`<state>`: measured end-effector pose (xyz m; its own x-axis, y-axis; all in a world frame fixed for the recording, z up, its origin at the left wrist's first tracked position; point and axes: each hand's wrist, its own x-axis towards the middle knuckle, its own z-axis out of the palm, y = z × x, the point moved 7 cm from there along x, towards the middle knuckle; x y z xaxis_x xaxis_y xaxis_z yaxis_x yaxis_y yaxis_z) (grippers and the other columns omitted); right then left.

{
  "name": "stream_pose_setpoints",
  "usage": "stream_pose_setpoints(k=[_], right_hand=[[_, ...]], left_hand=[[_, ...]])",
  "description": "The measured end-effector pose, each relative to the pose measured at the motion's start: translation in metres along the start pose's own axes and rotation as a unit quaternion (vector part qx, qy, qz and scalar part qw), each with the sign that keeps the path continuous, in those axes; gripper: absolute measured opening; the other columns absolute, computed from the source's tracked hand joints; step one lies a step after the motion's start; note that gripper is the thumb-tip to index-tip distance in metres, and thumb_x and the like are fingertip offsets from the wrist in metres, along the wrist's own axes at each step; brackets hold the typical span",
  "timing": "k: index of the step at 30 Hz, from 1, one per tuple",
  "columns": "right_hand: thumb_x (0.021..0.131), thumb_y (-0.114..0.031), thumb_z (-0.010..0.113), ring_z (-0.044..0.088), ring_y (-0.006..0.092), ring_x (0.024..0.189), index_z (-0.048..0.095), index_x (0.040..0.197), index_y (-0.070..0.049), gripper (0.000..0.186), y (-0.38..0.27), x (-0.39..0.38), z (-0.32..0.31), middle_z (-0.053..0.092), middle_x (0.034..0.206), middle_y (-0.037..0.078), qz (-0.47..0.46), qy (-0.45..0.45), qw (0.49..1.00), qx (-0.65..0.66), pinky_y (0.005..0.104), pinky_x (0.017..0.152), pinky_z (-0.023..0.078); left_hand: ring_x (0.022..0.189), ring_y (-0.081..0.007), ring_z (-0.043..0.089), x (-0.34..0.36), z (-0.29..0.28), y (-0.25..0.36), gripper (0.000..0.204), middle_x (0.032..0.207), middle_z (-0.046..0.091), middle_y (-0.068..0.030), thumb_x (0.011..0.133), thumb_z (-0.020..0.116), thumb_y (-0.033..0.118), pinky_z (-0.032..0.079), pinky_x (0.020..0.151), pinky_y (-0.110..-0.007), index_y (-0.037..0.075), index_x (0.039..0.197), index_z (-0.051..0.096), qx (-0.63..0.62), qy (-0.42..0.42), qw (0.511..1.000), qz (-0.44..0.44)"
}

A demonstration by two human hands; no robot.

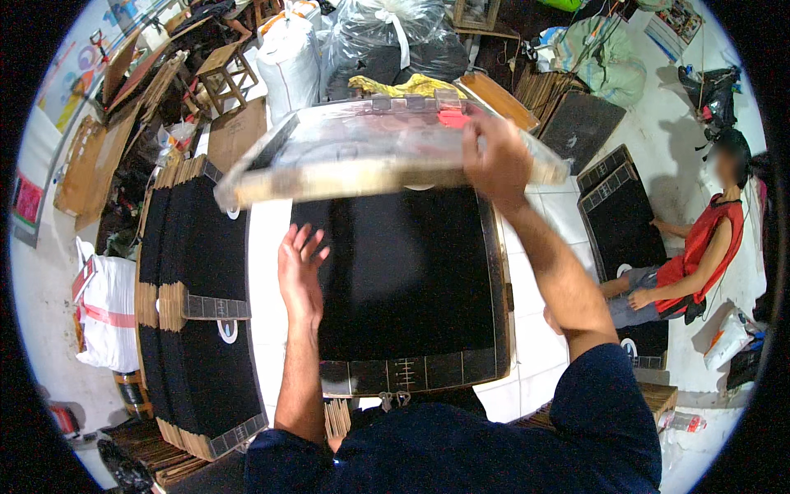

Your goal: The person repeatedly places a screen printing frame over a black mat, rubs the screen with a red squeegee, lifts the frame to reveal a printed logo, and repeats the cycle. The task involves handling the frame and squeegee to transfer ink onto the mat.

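My right hand (498,156), slightly blurred, is closed at the right part of the near bar of a pale-rimmed screen-printing frame (329,181), which is raised and tilted at its near side. The frame's mesh looks greyish and see-through, with a red patch (453,118) beside my right fingers. Below it lies a large black panel (403,280) on a board, with a strip of lined rectangles (403,375) along its near edge. My left hand (301,272) hovers over the panel's left edge, fingers apart, holding nothing.
Stacks of black panels (210,255) stand on my left. To my right a person in a red top (708,247) sits beside more black panels (621,218). Beyond the frame are a white sack (288,62), clear plastic bags (387,41) and a wooden stool (226,74).
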<state>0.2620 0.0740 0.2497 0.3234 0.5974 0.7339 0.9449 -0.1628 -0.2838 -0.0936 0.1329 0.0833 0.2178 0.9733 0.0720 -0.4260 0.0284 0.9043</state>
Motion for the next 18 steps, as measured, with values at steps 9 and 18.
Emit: stream_pose_setpoints(k=[9,18], right_hand=[[0.078,-0.021,0.076,0.053,0.0361,0.119,0.062,0.121,-0.007,0.047,0.088,-0.161,0.118,0.058,0.121,0.016,0.052,-0.195,0.978,0.049,0.0480,0.103,0.043],[0.075,-0.012,0.076,0.056,0.0355,0.121,0.050,0.141,-0.002,0.072,0.201,-0.018,0.298,0.059,0.127,0.015,-0.124,-0.127,0.980,-0.092,0.0483,0.102,0.047]], left_hand=[[0.091,-0.0264,0.071,-0.044,-0.064,-0.145,0.069,0.116,0.067,-0.0164,0.108,0.036,0.060,0.060,0.072,-0.041,-0.002,0.135,0.050,0.039,0.207,0.919,-0.334],[0.120,-0.0347,0.060,-0.050,-0.019,-0.124,0.062,0.122,0.067,-0.0167,0.080,0.083,0.053,0.046,0.098,-0.047,0.004,0.114,0.067,0.711,-0.049,0.696,0.091]])
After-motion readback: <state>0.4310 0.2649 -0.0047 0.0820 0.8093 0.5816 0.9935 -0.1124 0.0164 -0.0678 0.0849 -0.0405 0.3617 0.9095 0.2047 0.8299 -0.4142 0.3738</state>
